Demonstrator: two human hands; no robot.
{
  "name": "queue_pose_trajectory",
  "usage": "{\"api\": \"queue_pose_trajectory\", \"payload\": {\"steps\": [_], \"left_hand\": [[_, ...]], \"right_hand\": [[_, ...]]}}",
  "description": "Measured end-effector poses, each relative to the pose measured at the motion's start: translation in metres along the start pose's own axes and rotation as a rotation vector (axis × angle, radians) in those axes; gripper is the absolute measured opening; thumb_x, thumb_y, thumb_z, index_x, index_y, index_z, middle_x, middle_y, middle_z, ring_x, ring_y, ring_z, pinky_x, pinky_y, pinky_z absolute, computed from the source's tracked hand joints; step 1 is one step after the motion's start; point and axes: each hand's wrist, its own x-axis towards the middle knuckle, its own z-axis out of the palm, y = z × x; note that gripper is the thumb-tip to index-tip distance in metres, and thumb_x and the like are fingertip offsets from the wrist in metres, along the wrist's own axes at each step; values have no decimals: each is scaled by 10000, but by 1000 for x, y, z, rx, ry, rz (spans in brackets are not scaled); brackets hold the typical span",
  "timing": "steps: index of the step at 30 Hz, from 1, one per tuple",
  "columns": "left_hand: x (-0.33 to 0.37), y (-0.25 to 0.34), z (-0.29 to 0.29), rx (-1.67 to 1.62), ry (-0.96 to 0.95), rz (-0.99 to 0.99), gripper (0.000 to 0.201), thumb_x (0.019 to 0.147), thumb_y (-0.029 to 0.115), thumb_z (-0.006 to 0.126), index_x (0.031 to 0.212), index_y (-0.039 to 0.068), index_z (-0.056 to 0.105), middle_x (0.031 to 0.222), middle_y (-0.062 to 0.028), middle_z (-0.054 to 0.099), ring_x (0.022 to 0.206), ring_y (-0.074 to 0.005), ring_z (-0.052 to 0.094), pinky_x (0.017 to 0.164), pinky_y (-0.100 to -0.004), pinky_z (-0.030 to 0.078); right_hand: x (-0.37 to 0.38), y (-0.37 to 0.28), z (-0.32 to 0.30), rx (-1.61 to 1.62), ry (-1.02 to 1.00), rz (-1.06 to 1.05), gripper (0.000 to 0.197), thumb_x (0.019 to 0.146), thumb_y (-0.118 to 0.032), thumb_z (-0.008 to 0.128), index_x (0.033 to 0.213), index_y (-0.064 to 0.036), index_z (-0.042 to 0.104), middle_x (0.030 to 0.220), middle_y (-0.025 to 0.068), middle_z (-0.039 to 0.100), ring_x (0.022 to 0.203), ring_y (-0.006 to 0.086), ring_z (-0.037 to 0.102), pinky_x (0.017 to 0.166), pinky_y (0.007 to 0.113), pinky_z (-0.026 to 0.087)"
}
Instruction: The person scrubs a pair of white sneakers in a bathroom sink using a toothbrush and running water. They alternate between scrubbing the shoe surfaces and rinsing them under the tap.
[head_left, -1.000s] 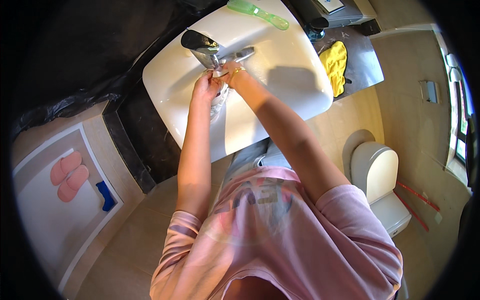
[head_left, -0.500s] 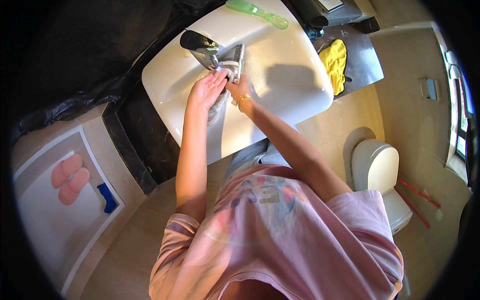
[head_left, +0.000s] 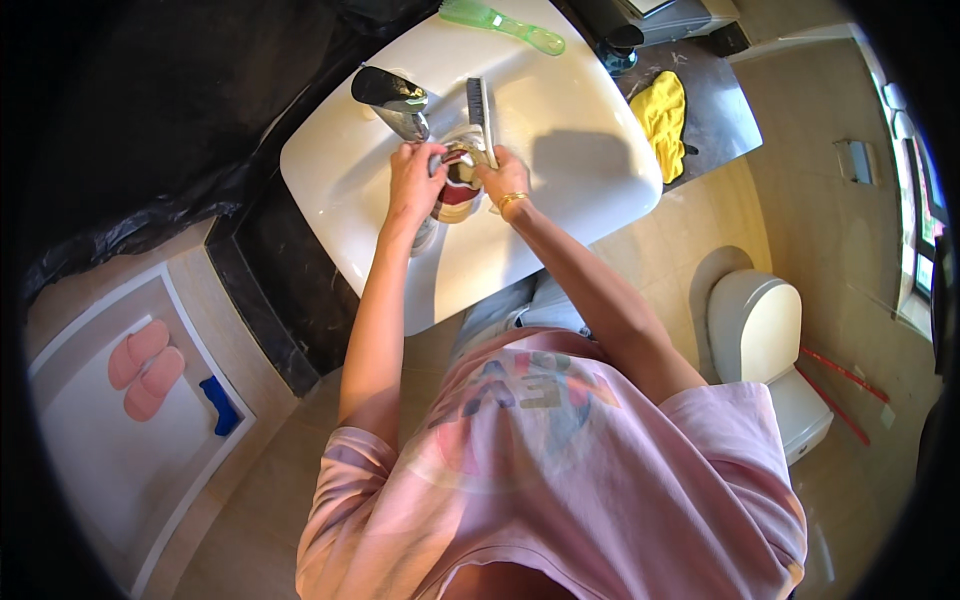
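At the white washbasin [head_left: 590, 190], my left hand [head_left: 410, 185] is closed on the rim of a shoe [head_left: 458, 203] with whitish, beige and dark red parts, just below the chrome tap [head_left: 405, 110]. My right hand [head_left: 505, 178] grips the pale handle of a scrubbing brush [head_left: 478, 108], its dark bristles pointing up and away from me. The fingers of that hand also touch the shoe's right side. Something greyish-white [head_left: 424, 238] lies in the basin under my left wrist, mostly hidden.
A green translucent brush [head_left: 505, 25] lies on the basin's far rim. To the right, a yellow cloth [head_left: 660, 112] and a dark bottle [head_left: 620, 50] are on a dark counter. A toilet [head_left: 765, 330] stands right. Pink slippers [head_left: 147, 370] and a blue object [head_left: 218, 405] are at left.
My left hand has turned over from an open upturned palm and taken hold of the shoe. The shoe's dark red part now shows. My right hand has shifted slightly right with the brush.
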Motion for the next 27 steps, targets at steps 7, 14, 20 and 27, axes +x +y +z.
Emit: {"api": "queue_pose_trajectory", "payload": {"steps": [7, 14, 20, 27], "left_hand": [[2, -8, 41, 103, -66, 13, 202, 632, 84, 602, 809, 51, 513, 873, -156, 477, 822, -323, 468, 680, -374, 401], [-2, -10, 46, -69, -1, -139, 152, 696, 170, 564, 716, 29, 510, 691, -150, 515, 679, -312, 498, 610, -378, 391], [-14, -7, 36, -146, 35, -239, 167, 696, 187, 573, 706, 30, 515, 678, -140, 524, 655, -296, 497, 595, -367, 387], [3, -21, 49, -136, 58, -262, 271, 663, 273, 615, 663, 22, 512, 606, -138, 513, 577, -281, 511, 519, -356, 384]], "right_hand": [[10, 1, -25, -124, -141, -221, 199, 627, -193, 562, 762, -47, 568, 766, 179, 561, 724, 320, 537, 642, 345, 426], [15, 4, -37, -338, -85, -309, 263, 676, -313, 579, 790, -77, 576, 754, 164, 555, 702, 318, 537, 624, 357, 433], [20, 2, -31, -416, 101, -448, 256, 687, -311, 578, 767, -68, 562, 771, 149, 531, 683, 322, 532, 602, 381, 436], [-16, -11, -56, -400, 67, -381, 313, 724, -190, 516, 1017, -83, 498, 885, 199, 514, 796, 342, 509, 699, 381, 420]]}}
